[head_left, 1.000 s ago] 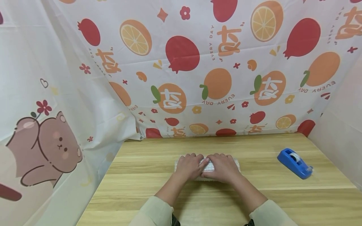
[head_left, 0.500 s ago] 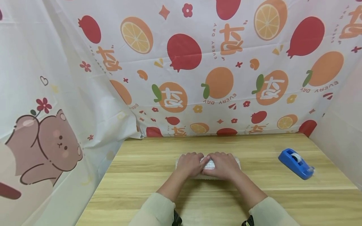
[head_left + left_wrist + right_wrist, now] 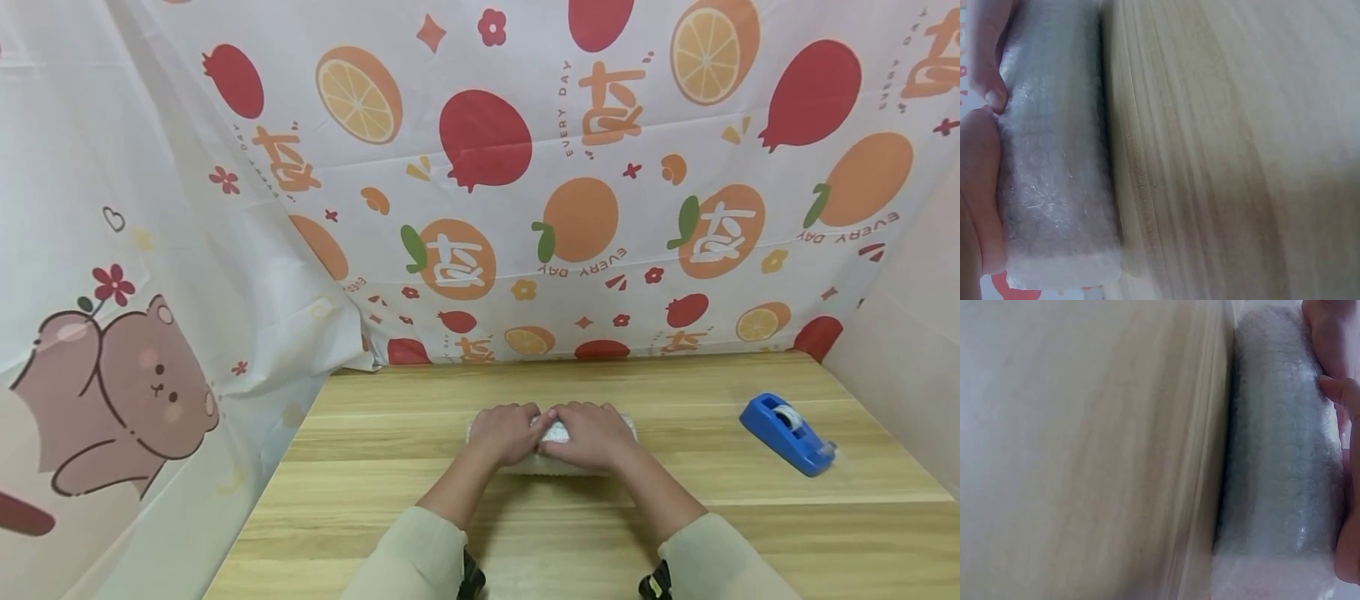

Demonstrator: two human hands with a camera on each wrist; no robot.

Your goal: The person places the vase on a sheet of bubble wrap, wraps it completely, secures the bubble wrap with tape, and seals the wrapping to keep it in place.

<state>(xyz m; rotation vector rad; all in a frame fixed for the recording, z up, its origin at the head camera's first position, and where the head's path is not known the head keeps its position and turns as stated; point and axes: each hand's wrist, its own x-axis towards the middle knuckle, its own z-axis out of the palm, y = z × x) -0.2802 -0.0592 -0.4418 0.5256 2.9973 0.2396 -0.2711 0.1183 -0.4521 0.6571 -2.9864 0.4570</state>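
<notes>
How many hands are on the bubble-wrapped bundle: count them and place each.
2: the left hand lies over the left part of the bubble-wrapped bundle, the right hand over its right part.

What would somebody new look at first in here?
Probably the cloth with printed red and orange fruits, hanging behind the table. Then the bright blue tape dispenser on the table's right side, and the left hand and right hand gripping a bubble-wrapped bundle near the middle.
</notes>
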